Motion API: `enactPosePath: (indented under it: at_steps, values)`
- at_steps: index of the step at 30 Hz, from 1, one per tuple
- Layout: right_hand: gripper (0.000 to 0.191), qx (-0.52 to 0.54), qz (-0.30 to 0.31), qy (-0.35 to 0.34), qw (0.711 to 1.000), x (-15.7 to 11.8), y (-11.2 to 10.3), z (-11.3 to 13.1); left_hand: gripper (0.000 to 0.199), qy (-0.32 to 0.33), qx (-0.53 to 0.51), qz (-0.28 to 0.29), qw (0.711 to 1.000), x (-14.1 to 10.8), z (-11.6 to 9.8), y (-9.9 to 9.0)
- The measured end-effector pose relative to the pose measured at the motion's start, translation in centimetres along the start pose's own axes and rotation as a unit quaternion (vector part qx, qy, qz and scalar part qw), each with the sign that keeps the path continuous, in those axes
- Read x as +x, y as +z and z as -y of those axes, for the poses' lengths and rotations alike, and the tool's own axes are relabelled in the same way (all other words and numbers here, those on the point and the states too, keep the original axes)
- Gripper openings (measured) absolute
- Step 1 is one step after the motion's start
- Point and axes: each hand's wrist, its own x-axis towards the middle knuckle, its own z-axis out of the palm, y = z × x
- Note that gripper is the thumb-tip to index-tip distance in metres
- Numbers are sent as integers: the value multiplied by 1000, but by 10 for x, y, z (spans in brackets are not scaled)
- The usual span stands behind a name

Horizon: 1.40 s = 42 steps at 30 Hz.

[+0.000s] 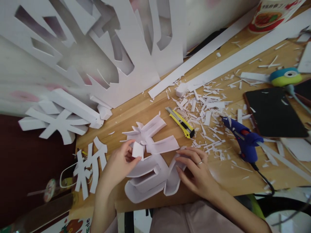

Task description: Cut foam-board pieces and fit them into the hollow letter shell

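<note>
A small white foam piece (137,150) is pinched between the thumb and fingers of my left hand (122,161). It is held over the left part of a large white foam character (159,168) with raised walls, lying near the table's front edge. My right hand (195,170), with a ring on one finger, rests its spread, bent fingers on the right edge of that character. A yellow box cutter (181,123) lies behind the character. Off to the right is a blue glue gun (244,139) with a white stick in its rear.
White scraps (211,106) litter the wooden table (131,113). A black tablet-like slab (274,111) and a paper cup (269,16) are at right. Cut-out sheets (145,74) lean at the back; foam characters (91,161) lie left. Long strips (243,58) run to the back right.
</note>
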Motion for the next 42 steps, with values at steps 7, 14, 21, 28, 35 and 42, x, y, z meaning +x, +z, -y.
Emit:
enactPosePath:
  at_steps: [7, 14, 21, 28, 35, 42]
  values:
    - [22, -4, 0, -2, 1000, -2, 1, -2, 53, 20, -4, 21, 1000, 6, 4, 4]
    - [23, -13, 0, -7, 1000, -3, 2, -2, 49, 21, -9, 34, 999, 13, 10, -1]
    - [23, -16, -3, -7, 1000, -3, 2, -2, 49, 13, 2, 24, 1000, 11, 14, 9]
    - [23, -23, -5, -1, 1000, -1, 1, -1, 42, 27, -12, 29, 999, 5, 8, 12]
    - [24, -17, -4, 7, 1000, 1, 0, -1, 38, 12, 15, -38, 999, -3, -3, 19]
    - [24, -23, 3, 5, 1000, 0, 1, -3, 20, 12, 49, -82, 995, 0, -15, 45]
